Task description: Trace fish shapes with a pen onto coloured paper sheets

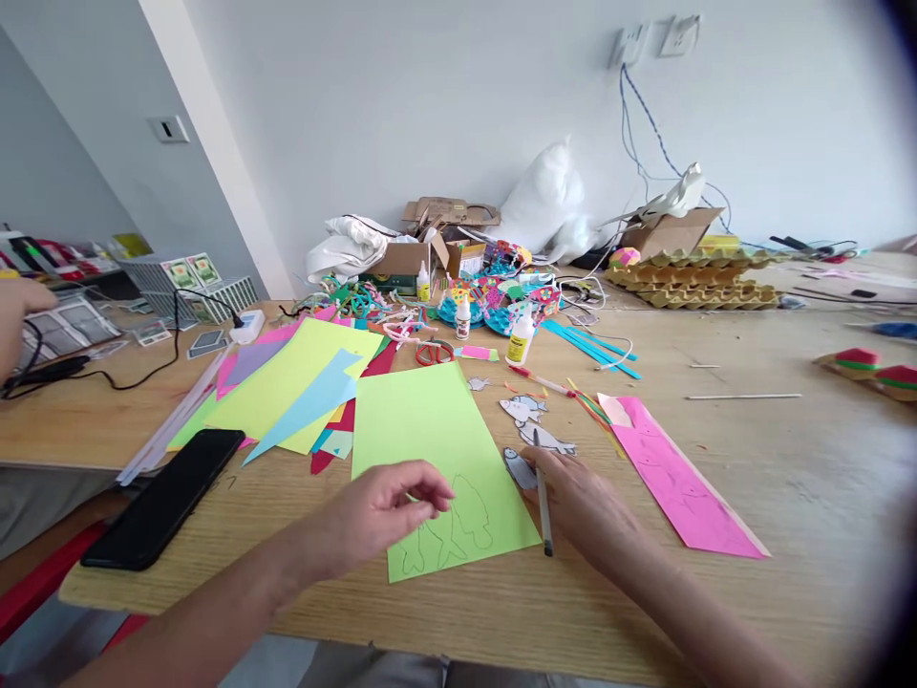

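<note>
A light green sheet of paper (415, 420) lies in front of me, with several fish outlines drawn near its lower edge. Over those outlines hovers my left hand (397, 502), its fingers loosely curled, thumb apart, nothing in them. My right hand (573, 487) holds a pen (544, 516) just right of the sheet, and its fingertips reach onto the paper fish cutouts. One grey fish cutout (519, 468) is partly under the hand; another fish cutout (548, 439) lies just beyond. Whether the fingertips also grip a cutout, I cannot tell.
A phone (168, 492) and coloured papers (293, 377) lie left. Farther back are scissors (435, 353), glue bottles (521, 334) and craft scraps. A pink strip with drawn fish (680, 478) lies right, egg cartons (694, 277) behind. Another person's hand (25, 306) shows far left.
</note>
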`<state>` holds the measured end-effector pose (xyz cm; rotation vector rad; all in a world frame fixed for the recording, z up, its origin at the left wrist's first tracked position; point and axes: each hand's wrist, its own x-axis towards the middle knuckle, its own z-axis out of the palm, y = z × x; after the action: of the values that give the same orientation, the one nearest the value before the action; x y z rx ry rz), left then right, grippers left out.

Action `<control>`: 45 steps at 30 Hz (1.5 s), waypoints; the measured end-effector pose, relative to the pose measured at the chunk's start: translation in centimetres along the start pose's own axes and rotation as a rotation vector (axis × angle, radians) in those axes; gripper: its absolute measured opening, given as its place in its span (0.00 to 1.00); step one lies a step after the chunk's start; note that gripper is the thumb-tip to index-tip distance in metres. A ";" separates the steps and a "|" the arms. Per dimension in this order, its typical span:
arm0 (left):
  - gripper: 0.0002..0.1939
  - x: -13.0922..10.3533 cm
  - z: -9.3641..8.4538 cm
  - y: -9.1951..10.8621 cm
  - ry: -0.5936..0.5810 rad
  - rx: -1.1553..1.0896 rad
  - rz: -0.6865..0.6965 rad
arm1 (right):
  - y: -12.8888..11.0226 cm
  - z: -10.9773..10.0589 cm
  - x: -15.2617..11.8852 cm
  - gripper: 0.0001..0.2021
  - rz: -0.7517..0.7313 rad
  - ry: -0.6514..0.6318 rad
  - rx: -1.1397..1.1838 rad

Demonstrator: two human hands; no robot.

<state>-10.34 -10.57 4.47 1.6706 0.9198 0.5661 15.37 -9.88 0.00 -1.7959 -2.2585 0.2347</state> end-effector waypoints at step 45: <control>0.18 21.4 1.5 -0.8 -0.195 1.052 0.165 | 6.6 1.1 4.0 0.06 0.116 0.440 0.326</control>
<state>3.10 5.85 1.45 2.6961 1.0047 -0.0352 20.37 -4.40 -2.52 -1.6171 -1.7085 0.1922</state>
